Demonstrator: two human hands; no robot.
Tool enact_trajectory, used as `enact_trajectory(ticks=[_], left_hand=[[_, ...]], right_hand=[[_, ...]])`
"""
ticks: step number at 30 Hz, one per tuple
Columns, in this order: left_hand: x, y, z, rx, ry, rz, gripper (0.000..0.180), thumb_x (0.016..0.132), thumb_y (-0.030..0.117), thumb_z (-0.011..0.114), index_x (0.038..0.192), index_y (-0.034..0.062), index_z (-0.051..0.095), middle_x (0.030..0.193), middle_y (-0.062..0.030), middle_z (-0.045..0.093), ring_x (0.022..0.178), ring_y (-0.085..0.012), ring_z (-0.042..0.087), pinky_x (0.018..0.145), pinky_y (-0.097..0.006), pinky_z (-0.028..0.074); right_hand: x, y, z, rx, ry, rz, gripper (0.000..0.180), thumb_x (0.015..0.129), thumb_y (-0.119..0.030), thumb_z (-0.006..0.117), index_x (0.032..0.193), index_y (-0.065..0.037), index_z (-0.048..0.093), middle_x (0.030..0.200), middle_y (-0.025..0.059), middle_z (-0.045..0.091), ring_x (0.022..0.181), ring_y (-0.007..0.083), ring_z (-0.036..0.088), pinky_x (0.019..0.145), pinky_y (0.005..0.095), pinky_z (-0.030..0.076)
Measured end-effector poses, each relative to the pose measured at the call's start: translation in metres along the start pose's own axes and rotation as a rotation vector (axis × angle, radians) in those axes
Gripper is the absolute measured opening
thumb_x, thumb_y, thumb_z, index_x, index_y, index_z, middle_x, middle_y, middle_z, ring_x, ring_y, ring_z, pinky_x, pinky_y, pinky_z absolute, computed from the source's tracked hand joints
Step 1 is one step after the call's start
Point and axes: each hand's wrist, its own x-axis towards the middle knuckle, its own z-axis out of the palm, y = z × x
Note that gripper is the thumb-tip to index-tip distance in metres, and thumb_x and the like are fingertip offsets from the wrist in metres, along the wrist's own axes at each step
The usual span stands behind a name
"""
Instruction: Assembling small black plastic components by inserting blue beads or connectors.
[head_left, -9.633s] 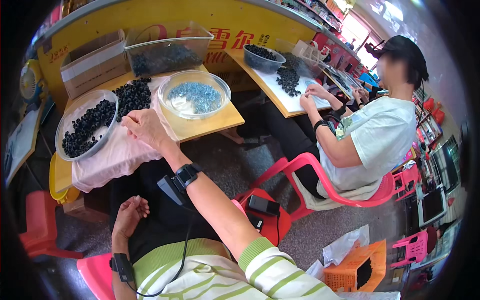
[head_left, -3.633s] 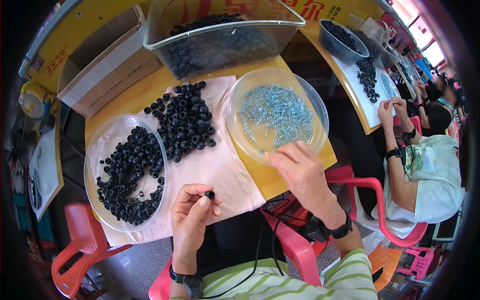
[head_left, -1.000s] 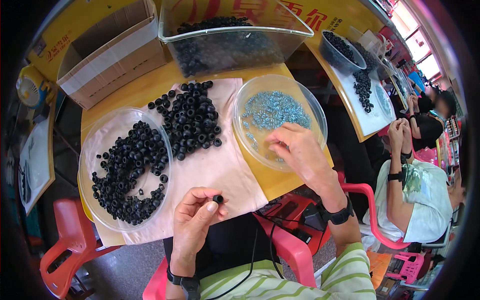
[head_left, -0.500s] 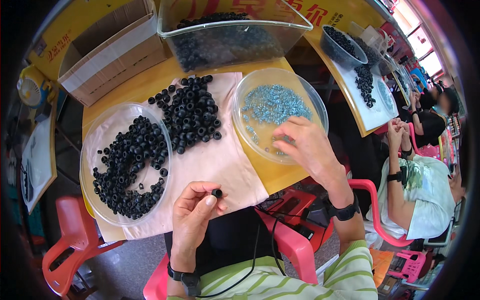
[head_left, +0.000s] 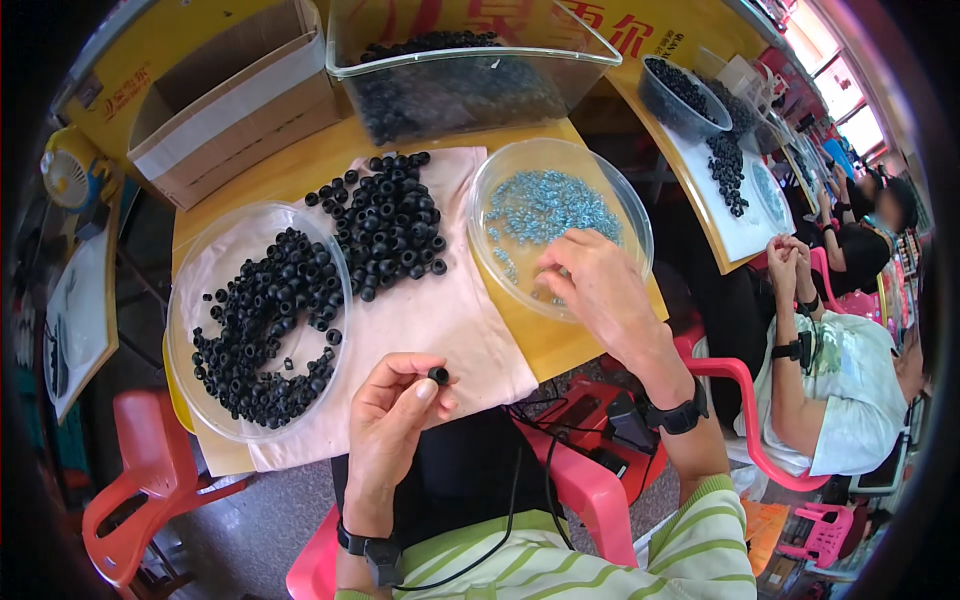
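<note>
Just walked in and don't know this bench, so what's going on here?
A seated person's left hand pinches one black rubber ring over the pale cloth. Their right hand reaches into the clear bowl of small blue rings. More black rings fill the bowl at left.

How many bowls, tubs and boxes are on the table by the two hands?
Round bowls: 2 (black-ring bowl, blue-ring bowl)
Clear tub: 1
Cardboard box: 1
Total: 4
</note>
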Motion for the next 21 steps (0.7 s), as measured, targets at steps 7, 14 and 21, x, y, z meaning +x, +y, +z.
enact_trajectory(ticks=[7, 14, 21], left_hand=[[0.003, -0.002, 0.0, 0.002, 0.006, 0.035, 0.021, 0.096, 0.009, 0.057, 0.115, 0.0001, 0.058, 0.102, -0.0104, 0.065, 0.083, -0.0106, 0.061, 0.076, -0.023, 0.05], [-0.006, -0.005, -0.003, -0.09, -0.025, 0.11, 0.024, 0.098, 0.012, 0.056, 0.118, -0.0006, 0.059, 0.102, -0.0105, 0.066, 0.082, -0.01, 0.061, 0.076, -0.023, 0.05], [-0.043, 0.003, 0.009, -0.192, -0.055, 0.163, 0.027, 0.096, 0.011, 0.058, 0.121, -0.0008, 0.059, 0.1, -0.0091, 0.066, 0.081, -0.011, 0.061, 0.076, -0.024, 0.051]], right_hand=[[0.009, 0.008, 0.006, 0.039, 0.058, -0.023, 0.005, 0.08, -0.005, 0.065, 0.083, -0.001, 0.064, 0.084, 0.0146, 0.066, 0.079, 0.0328, 0.064, 0.073, 0.04, 0.052], [0.0, -0.027, -0.018, 0.522, 0.052, -0.015, 0.009, 0.084, -0.001, 0.067, 0.092, 0.001, 0.066, 0.088, 0.0062, 0.066, 0.079, 0.0108, 0.062, 0.071, 0.0231, 0.05], [-0.044, -0.101, -0.01, 1.123, -0.098, -0.226, 0.009, 0.084, 0.003, 0.069, 0.092, 0.002, 0.066, 0.09, 0.0057, 0.065, 0.082, 0.0102, 0.063, 0.07, 0.0234, 0.052]])
